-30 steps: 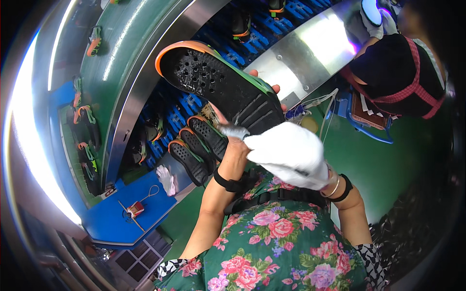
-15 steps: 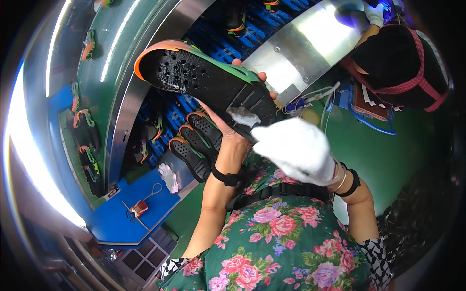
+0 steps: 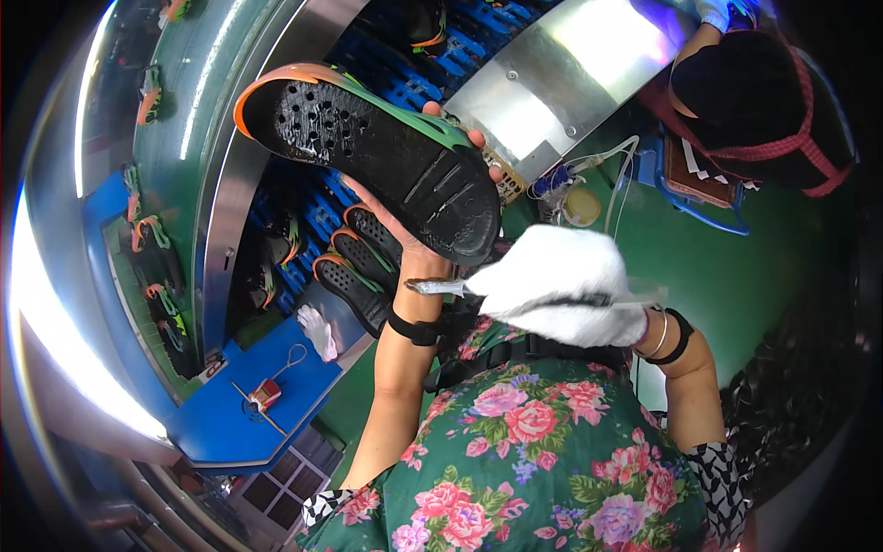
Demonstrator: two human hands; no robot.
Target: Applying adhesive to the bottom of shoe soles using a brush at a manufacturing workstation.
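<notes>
A black shoe sole (image 3: 391,170) with an orange-to-green side wall lies tilted across my bare left hand (image 3: 414,225). My fingers wrap its right edge and the thumb lies along the other side. Wet, shiny streaks show around the holes at its orange end, and grooves mark the end nearer me. In a white glove, my right hand (image 3: 561,285) is closed on a brush (image 3: 440,287). The brush's tip points left, in front of my left wrist and apart from the sole. The glove hides most of the handle.
Several similar soles (image 3: 359,253) stand beside the blue-slatted conveyor (image 3: 395,83). On a blue table (image 3: 248,396) are a pale glove (image 3: 317,331) and a small red container (image 3: 265,396). A co-worker (image 3: 745,101) sits at the upper right, near a metal cover (image 3: 552,83).
The brush has come off the grooved end of the sole and moved down and left, toward my left wrist. The sole has shifted slightly left and up with my left hand.
</notes>
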